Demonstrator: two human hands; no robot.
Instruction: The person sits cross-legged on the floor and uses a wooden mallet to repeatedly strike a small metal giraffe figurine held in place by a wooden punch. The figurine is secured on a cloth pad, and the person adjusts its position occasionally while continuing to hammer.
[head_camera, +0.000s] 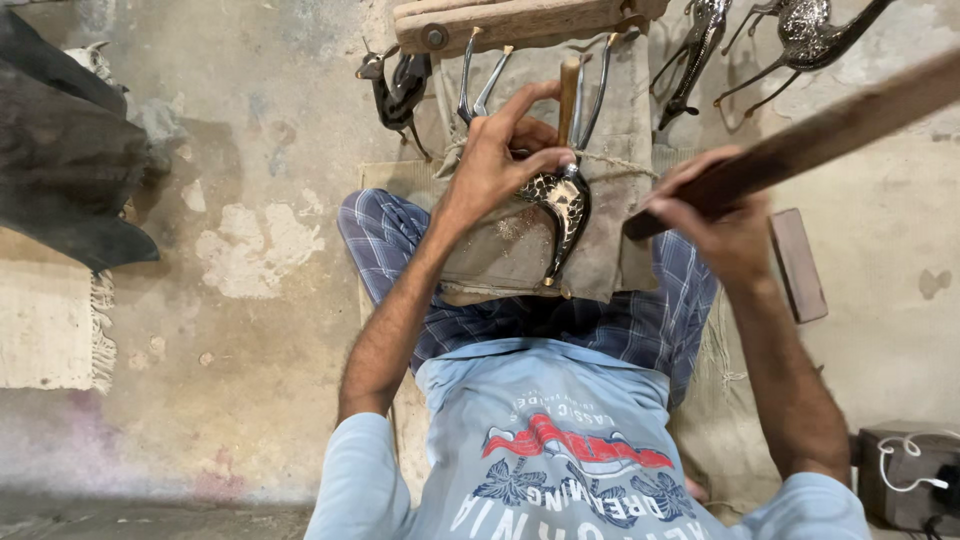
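My left hand (505, 150) grips a shiny metal deer figurine (562, 200) with a patterned body, pressing it onto a cloth-covered work block (520, 255) between my knees. The same hand also pinches a thin wooden-handled tool (568, 85) upright against the figurine. The figurine's long legs (478, 85) point away from me. My right hand (715, 210) is closed around a long dark wooden stick (820, 135), raised up and to the right of the figurine.
A wooden clamp bar (510, 22) lies beyond the block. A dark figurine (398, 88) rests at its left, and silver deer figurines (800, 30) lie at the upper right. Dark cloth (65, 150) at left, a small wooden block (798, 265) and a grey box (905, 475) at right.
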